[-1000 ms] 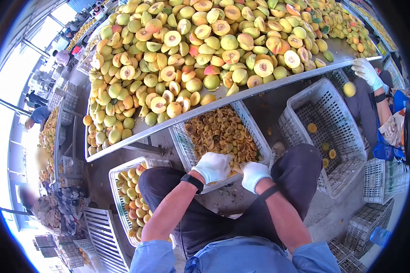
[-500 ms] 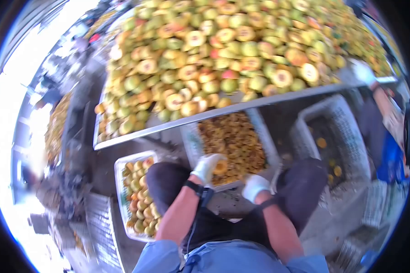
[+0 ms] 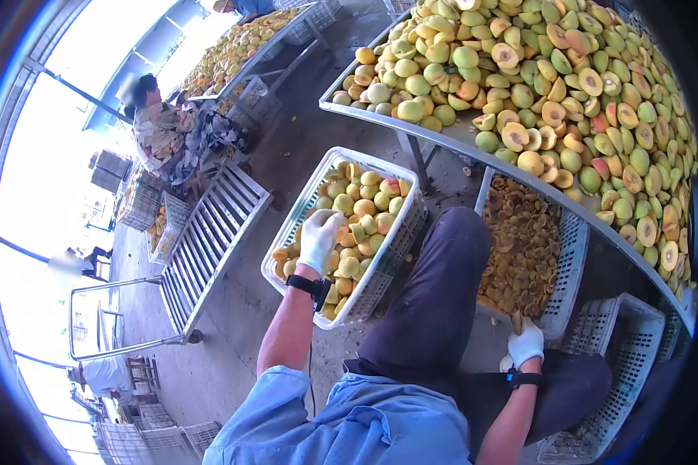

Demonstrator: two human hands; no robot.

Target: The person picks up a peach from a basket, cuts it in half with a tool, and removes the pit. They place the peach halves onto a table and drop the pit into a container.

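Observation:
My left hand, in a white glove, reaches over a white plastic crate of yellow-green peach halves. Its fingers are curled down among the fruit, and what they grip, if anything, is hidden. By my right knee, my gloved right hand is closed around a slim tool with a brown end; the rest of the tool is mostly covered by the fist. Just beyond that hand stands another crate filled with brownish fruit scraps.
A metal-edged table heaped with halved peaches spans the upper right. At the lower right is a perforated crate. A slatted metal trolley stands to the left. A seated person is beyond it, near another fruit-covered table.
The view has swung left. My left hand, earlier holding a peach half over the scrap crate, has moved to the crate of halves. My right hand stays near the scrap crate.

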